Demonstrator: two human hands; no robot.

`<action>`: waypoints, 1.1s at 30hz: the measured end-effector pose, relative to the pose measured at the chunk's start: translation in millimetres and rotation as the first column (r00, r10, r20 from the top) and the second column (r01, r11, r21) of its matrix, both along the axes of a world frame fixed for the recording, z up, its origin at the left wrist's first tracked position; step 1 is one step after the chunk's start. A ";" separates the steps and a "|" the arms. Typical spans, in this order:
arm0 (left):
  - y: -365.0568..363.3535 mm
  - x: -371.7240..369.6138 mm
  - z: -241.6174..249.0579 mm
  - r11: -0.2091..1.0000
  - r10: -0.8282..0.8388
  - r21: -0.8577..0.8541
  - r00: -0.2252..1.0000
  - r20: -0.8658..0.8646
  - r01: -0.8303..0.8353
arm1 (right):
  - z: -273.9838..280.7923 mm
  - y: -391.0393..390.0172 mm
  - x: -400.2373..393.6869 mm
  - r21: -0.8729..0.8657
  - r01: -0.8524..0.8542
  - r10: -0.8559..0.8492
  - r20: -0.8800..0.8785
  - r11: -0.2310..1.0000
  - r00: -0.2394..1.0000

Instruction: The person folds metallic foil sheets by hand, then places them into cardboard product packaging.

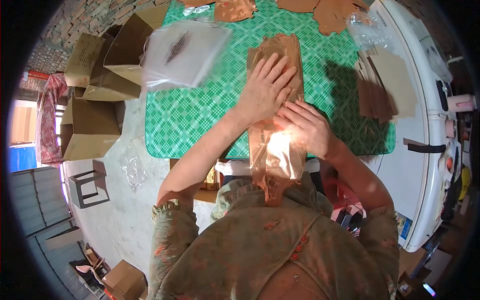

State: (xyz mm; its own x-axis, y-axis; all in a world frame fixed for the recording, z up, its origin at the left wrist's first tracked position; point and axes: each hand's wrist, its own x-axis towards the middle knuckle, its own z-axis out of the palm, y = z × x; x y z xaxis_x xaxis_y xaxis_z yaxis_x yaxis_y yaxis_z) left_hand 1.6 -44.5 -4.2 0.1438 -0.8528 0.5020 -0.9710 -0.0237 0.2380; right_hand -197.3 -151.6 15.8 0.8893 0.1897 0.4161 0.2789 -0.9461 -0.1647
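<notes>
A long brown piece with a scalloped end, sheathed in clear shiny plastic (272, 142), runs from the green checked table over the near edge toward my lap. Flat on its upper half rests my left hand (267, 89), fingers stretched out and slightly apart. My right hand (309, 129) lies lower along the right side of the plastic, its fingers extended across it and touching it near my left hand. The right thumb is hard to see. Bright glare covers the plastic just below my hands.
A stack of clear plastic bags (185, 52) lies at the table's left. Brown scalloped pieces (337, 16) are at the far edge. Flat brown sheets (382, 85) sit on the right, beside a white appliance (420, 150). Open cardboard boxes (92, 127) stand at left.
</notes>
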 end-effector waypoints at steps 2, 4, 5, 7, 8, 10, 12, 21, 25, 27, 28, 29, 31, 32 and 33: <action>5.2 7.0 2.9 0.996 -0.079 -0.035 0.996 -0.029 0.078 | 1.2 -0.5 -0.5 0.017 -0.005 0.005 0.011 1.000 1.000; 18.9 11.7 12.5 0.983 -0.183 0.013 0.978 -0.103 0.185 | 3.3 0.3 -1.0 0.004 -0.002 0.002 -0.014 1.000 1.000; 27.3 14.2 16.8 0.971 -0.232 0.033 0.962 -0.142 0.239 | 5.3 0.5 -0.9 0.005 -0.003 0.003 -0.016 1.000 1.000; 47.8 16.9 21.2 0.963 -0.247 0.073 0.956 -0.156 0.260 | 6.1 0.2 -0.7 0.011 0.000 0.000 -0.020 1.000 1.000; 59.5 17.4 23.4 0.957 -0.256 0.094 0.953 -0.164 0.273 | 5.4 0.2 -1.1 0.016 0.002 -0.002 -0.022 1.000 1.000; 86.5 19.1 29.2 0.943 -0.267 0.149 0.945 -0.189 0.296 | 5.0 0.4 -1.4 0.020 0.012 -0.011 -0.042 1.000 0.999; 109.6 18.6 34.0 0.929 -0.265 0.206 0.941 -0.211 0.308 | 6.3 1.2 -0.9 0.015 0.024 -0.023 -0.076 1.000 0.997; 135.4 9.7 46.6 0.915 -0.230 0.264 0.932 -0.279 0.305 | 15.5 -1.7 2.4 0.124 0.033 -0.006 -0.209 0.992 0.978; 128.2 8.4 35.7 0.954 -0.203 0.170 0.950 -0.239 0.247 | 17.7 -7.4 4.8 0.204 0.033 0.021 -0.258 0.978 0.966; 122.3 7.5 31.0 0.970 -0.184 0.122 0.964 -0.193 0.210 | 21.9 -10.6 7.4 0.233 0.042 0.031 -0.302 0.972 0.953; 119.2 8.9 28.1 0.972 -0.176 0.108 0.953 -0.245 0.207 | 24.8 -13.2 8.5 0.266 0.025 0.060 -0.307 0.964 0.950; 115.6 11.2 25.4 0.974 -0.168 0.096 0.940 -0.296 0.204 | 28.0 -16.4 9.7 0.298 0.008 0.089 -0.311 0.954 0.946; 108.4 10.6 30.4 0.983 -0.153 0.033 0.908 -0.391 0.180 | 30.7 -23.9 14.3 0.341 -0.010 0.126 -0.321 0.940 0.939; 106.6 10.6 28.5 0.987 -0.127 0.037 0.905 -0.406 0.155 | 29.7 -28.4 17.8 0.353 -0.011 0.135 -0.328 0.936 0.935; 103.9 10.8 28.0 0.991 -0.102 0.040 0.902 -0.419 0.131 | 30.7 -32.2 21.9 0.364 -0.012 0.142 -0.334 0.931 0.932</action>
State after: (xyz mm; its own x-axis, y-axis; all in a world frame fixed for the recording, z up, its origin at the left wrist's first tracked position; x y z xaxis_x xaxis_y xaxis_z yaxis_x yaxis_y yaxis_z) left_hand 12.4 59.4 23.8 0.2245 -0.9051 0.3610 -0.7812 0.0542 0.6219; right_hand -175.4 -183.7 46.5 0.9774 0.1637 0.1338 0.2112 -0.7864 -0.5804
